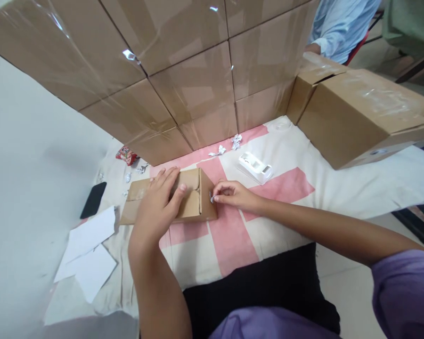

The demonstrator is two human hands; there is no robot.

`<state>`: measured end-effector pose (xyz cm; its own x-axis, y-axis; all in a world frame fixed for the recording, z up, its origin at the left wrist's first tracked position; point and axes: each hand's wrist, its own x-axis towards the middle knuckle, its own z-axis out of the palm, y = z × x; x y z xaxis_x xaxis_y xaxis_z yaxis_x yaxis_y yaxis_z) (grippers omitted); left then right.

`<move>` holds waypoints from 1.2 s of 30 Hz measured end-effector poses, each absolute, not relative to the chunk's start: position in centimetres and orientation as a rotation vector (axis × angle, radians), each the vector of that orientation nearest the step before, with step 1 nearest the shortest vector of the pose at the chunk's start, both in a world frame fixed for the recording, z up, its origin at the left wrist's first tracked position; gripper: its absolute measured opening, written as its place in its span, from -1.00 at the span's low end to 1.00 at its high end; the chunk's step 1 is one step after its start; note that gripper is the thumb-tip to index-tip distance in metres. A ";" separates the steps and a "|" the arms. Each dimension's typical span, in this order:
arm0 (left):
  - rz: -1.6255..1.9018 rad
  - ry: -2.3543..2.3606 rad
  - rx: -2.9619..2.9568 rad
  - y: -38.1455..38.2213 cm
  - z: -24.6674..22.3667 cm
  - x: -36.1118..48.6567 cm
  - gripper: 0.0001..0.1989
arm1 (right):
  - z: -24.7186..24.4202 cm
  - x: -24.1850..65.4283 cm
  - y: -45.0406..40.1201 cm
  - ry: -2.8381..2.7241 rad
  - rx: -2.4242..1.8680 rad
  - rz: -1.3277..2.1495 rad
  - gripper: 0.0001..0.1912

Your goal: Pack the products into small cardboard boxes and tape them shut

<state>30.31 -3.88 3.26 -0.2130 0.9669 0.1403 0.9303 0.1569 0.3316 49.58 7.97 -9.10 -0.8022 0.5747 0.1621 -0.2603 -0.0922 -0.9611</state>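
Note:
A small brown cardboard box [191,193] lies on the pink and white cloth [233,245], its flaps closed on top. My left hand [159,200] rests spread over the top of this box, fingers apart. At the box's right end, my right hand [229,194] pinches a small crumpled piece of white paper [212,197] against a hole in the cardboard. To the right of that hand sits a white tape dispenser [255,167].
Taped cardboard boxes [194,80] form a wall behind. A larger box [356,113] stands right, near a person's sleeve [341,28]. Crumpled paper [236,141], a red packet [126,155], a black phone [93,200] and white sheets [95,270] lie about.

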 end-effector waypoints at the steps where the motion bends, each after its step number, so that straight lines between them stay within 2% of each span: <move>1: 0.542 2.304 1.902 -4.0 3.2 30.5 -0.34 | -9.2 49.5 8.0 -1.638 -0.352 1.930 -0.65; 21: 0.544 2.308 1.987 -4.2 3.4 31.6 -0.38 | -9.1 49.5 7.7 -1.714 -0.449 1.861 -0.69; 23: 0.530 2.305 1.991 -4.2 3.4 31.6 -0.38 | -9.1 49.6 7.8 -1.712 -0.518 1.830 -0.63; 26: 0.521 2.302 1.994 -4.3 3.4 31.6 -0.38 | -8.8 49.7 8.2 -1.714 -0.498 1.882 -0.37; 30: 0.550 2.287 2.007 -4.4 3.4 31.6 -0.40 | -8.4 49.7 8.8 -1.722 -0.427 2.026 -0.53; 33: 0.719 2.297 1.941 -4.6 3.2 31.8 -0.47 | -8.5 49.7 9.0 -1.705 -0.448 2.008 -0.59; 36: 1.234 2.305 1.763 -5.0 2.4 32.1 -0.49 | -9.0 49.8 9.0 -1.710 -0.441 1.993 -0.60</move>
